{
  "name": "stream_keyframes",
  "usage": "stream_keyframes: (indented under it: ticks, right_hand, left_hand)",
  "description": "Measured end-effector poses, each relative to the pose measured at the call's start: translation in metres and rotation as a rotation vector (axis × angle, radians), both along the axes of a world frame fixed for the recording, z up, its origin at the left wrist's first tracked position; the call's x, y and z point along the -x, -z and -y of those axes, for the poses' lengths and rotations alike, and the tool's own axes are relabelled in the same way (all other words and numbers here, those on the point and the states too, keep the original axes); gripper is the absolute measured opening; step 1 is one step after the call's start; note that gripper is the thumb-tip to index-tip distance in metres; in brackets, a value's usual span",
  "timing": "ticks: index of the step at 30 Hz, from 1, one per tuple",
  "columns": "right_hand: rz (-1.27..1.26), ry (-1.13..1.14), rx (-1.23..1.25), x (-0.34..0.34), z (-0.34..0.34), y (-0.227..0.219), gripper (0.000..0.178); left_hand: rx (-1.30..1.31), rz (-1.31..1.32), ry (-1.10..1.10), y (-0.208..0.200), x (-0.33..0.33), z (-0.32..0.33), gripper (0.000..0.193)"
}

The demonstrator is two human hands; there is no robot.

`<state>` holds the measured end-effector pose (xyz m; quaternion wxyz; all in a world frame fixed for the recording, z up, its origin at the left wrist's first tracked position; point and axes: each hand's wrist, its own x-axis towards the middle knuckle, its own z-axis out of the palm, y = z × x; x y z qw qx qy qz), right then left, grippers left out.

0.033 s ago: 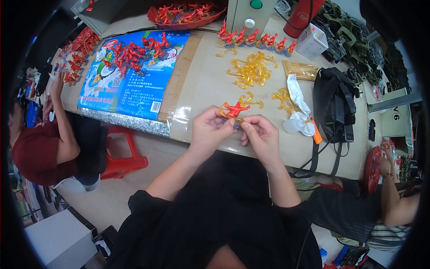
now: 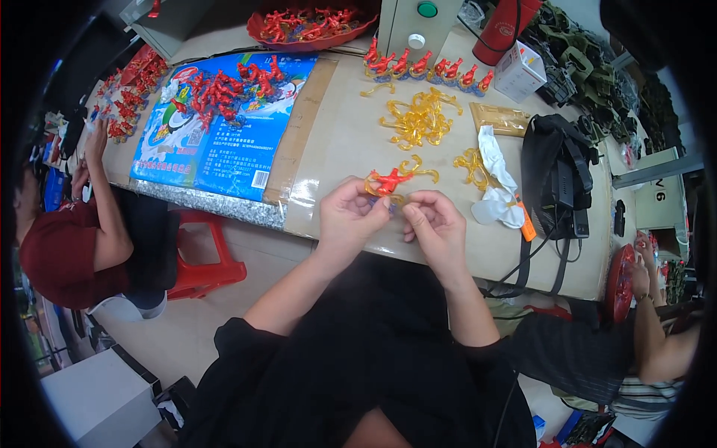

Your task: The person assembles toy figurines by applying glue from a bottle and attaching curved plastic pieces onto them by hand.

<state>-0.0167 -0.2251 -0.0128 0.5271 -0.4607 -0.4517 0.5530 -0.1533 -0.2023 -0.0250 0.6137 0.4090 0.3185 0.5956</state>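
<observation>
Over the table's front edge, my left hand (image 2: 346, 218) is closed around a small red figurine (image 2: 390, 181) with a bluish clear base, most of which the fingers cover. A curved clear yellow piece (image 2: 397, 199) runs around the figurine's lower part. My right hand (image 2: 435, 225) pinches the end of that yellow piece between thumb and fingers. Just beyond my hands lie a few loose curled yellow pieces (image 2: 423, 173). A larger heap of the same yellow pieces (image 2: 418, 119) sits farther back.
A row of red figurines (image 2: 426, 67) stands at the back. More red figurines (image 2: 216, 93) lie on a blue printed sheet (image 2: 231, 168) at left, with a red bowl (image 2: 312, 37) behind. To the right are tissue (image 2: 499, 168), an orange-handled tool (image 2: 525, 220) and a black strapped device (image 2: 562, 168). Co-workers sit on both sides.
The figurine has tilted slightly in my left hand. Both hands stay in nearly the same place, their grips unchanged.
</observation>
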Motion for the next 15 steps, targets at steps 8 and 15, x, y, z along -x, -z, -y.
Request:
stream_keyframes:
  ticks: [8, 15]
  right_hand:
    - [0.194, 0.075, -0.237, 0.015, 0.003, -0.003, 0.024]
    - [0.018, 0.065, -0.164, 0.014, 0.003, -0.005, 0.03]
  left_hand:
    - [-0.424, -0.693, -0.354, -0.004, -0.001, 0.001, 0.021]
    - [-0.52, -0.712, -0.238, -0.007, 0.001, 0.002, 0.026]
